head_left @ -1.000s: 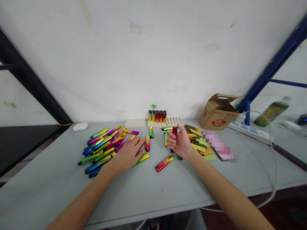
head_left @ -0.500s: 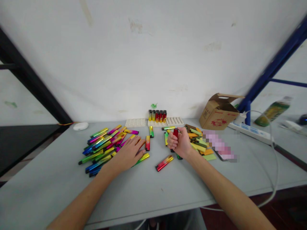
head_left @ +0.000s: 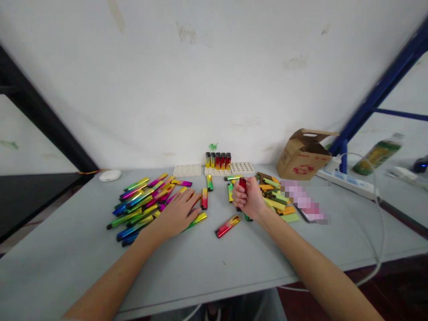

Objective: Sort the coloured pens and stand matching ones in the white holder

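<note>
My right hand (head_left: pixel 252 198) is closed in a fist around a red lighter (head_left: pixel 242 183), whose upper end shows above the fingers. On the left, my left hand (head_left: pixel 180 211) lies palm down with its fingers apart, over the right edge of a pile of shiny multicoloured lighters (head_left: pixel 138 205). A red and gold lighter (head_left: pixel 228 226) rests on the table between my hands. Just beyond my left fingertips is a red-yellow lighter (head_left: pixel 204 199). Several lighters (head_left: pixel 218 161) stand upright in the middle white holed tray (head_left: pixel 209 171) by the wall.
Two more holed trays flank it, one left (head_left: pixel 187 170), one right (head_left: pixel 243 168). Green, yellow and orange lighters (head_left: pixel 276 200) lie heaped beside my right hand. Behind stand an open cardboard box (head_left: pixel 302 158) and a power strip (head_left: pixel 349 183). A white case (head_left: pixel 110 175) sits back left.
The view has shifted very slightly. Both hands stay almost in place, the right one still around the red lighter.
</note>
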`<action>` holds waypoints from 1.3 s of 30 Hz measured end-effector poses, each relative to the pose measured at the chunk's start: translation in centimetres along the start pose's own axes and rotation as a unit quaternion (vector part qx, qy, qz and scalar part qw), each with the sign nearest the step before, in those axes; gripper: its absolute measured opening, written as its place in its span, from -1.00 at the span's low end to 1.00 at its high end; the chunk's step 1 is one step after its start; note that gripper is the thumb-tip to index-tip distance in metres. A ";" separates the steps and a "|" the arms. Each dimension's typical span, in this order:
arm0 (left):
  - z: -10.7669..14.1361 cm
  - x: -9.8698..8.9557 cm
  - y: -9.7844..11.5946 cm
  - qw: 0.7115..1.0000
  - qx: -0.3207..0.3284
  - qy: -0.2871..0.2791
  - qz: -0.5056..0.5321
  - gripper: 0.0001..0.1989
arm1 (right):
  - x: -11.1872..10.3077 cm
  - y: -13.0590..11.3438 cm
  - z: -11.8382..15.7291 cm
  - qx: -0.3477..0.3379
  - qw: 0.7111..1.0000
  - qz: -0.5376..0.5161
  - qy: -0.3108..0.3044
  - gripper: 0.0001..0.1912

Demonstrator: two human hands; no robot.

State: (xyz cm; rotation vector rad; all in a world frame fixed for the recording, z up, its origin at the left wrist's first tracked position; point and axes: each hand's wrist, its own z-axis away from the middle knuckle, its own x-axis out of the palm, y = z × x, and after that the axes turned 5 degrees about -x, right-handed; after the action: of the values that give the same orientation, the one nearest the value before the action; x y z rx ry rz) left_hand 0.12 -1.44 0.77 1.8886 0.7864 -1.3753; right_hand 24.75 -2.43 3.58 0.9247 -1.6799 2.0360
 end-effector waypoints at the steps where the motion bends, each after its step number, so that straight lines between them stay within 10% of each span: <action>1: 0.0 0.0 0.0 1.000 -0.001 0.001 0.000 -0.62 | 0.0 0.0 0.0 -0.001 1.000 -0.002 0.001 -0.64; 39: -0.1 -0.1 -0.1 1.000 0.012 -0.003 0.005 -0.62 | 0.0 0.4 0.3 -0.046 0.998 0.044 -0.024 -0.54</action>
State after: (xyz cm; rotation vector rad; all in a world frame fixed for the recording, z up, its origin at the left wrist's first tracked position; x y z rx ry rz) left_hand 0.08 -1.37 0.86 1.9024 0.7607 -1.3896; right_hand 24.56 -2.80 3.29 0.8895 -1.8550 1.9868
